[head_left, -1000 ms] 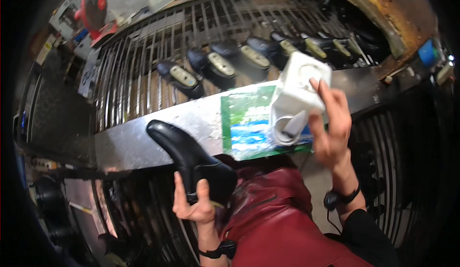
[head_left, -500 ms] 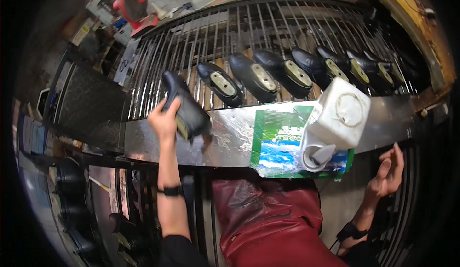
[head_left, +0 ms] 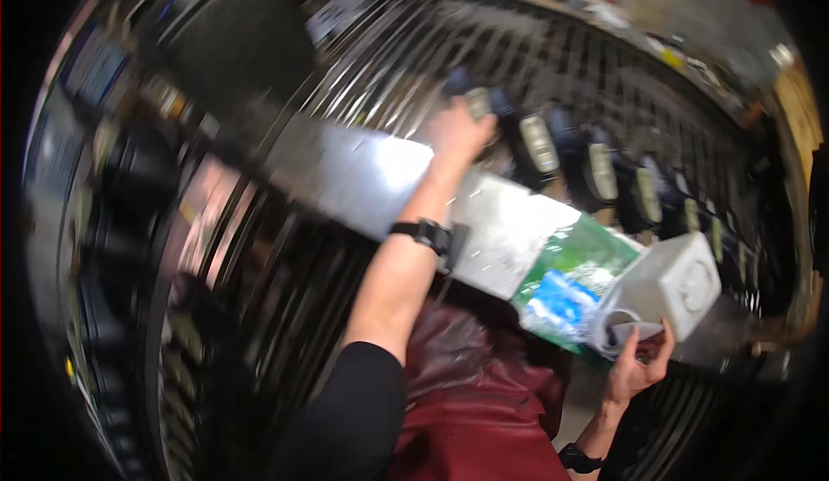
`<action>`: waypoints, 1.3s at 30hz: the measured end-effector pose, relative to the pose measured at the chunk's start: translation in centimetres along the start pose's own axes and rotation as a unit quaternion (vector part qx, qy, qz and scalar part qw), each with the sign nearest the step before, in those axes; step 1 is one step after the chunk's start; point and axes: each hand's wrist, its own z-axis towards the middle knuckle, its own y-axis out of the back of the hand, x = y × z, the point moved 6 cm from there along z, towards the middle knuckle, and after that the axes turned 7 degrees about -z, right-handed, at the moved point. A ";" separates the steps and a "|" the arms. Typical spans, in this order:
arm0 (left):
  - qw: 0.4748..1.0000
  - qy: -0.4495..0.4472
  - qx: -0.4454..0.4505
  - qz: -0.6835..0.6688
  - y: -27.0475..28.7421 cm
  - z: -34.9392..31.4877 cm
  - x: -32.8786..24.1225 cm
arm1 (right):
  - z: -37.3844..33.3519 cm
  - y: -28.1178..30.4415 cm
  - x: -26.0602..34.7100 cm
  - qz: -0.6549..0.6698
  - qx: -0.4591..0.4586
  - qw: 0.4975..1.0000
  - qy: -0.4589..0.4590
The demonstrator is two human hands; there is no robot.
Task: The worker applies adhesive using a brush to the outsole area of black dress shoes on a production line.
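Note:
Reaching over the metal rack (head_left: 414,75), my left hand (head_left: 462,136) has its fingers round the leftmost black shoe (head_left: 477,99), which has a pale plate with holes. Motion blur and the hand hide much of that shoe. Beside it several more black shoes (head_left: 537,146) lie in a row along the bars. At the front ledge, my right hand (head_left: 637,369) has thumb and fingers apart at a white blade-like piece (head_left: 637,332) in the mouth of a cut white plastic jug (head_left: 678,287). Under the jug lies a green and blue plastic sheet (head_left: 561,287).
A shiny metal ledge (head_left: 363,166) runs along the rack's front. More black shoes (head_left: 129,231) stand on racks at the lower left. A dark panel (head_left: 233,41) rises at the upper left. My dark red apron (head_left: 484,395) hangs below the ledge.
My left hand has moved from over the ledge to the shoe row, carrying the shoe off the ledge side. My right hand has come in to the jug's mouth. The view has turned left.

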 end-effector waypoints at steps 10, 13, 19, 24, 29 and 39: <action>0.862 0.294 -0.298 0.286 17.6 -53.7 35.2 | 2.6 -1.1 -4.0 -0.019 0.116 0.989 0.093; 0.778 0.384 -0.340 0.362 29.1 -61.0 39.2 | 3.1 0.8 -3.0 0.021 0.145 0.982 0.123; 0.885 0.351 -0.173 0.252 37.9 -69.9 43.7 | 0.6 -3.1 -1.7 0.006 0.178 0.980 0.088; 0.868 0.382 -0.272 -0.164 34.6 -62.1 35.5 | 1.8 4.7 3.3 0.050 0.030 0.994 0.093; 0.925 0.197 -0.173 -0.276 36.4 -59.8 63.6 | 0.1 3.3 3.2 0.083 0.064 0.994 0.035; 0.929 -0.027 -0.062 -0.363 25.8 -56.5 42.1 | -2.3 4.7 2.3 0.068 0.048 0.994 0.077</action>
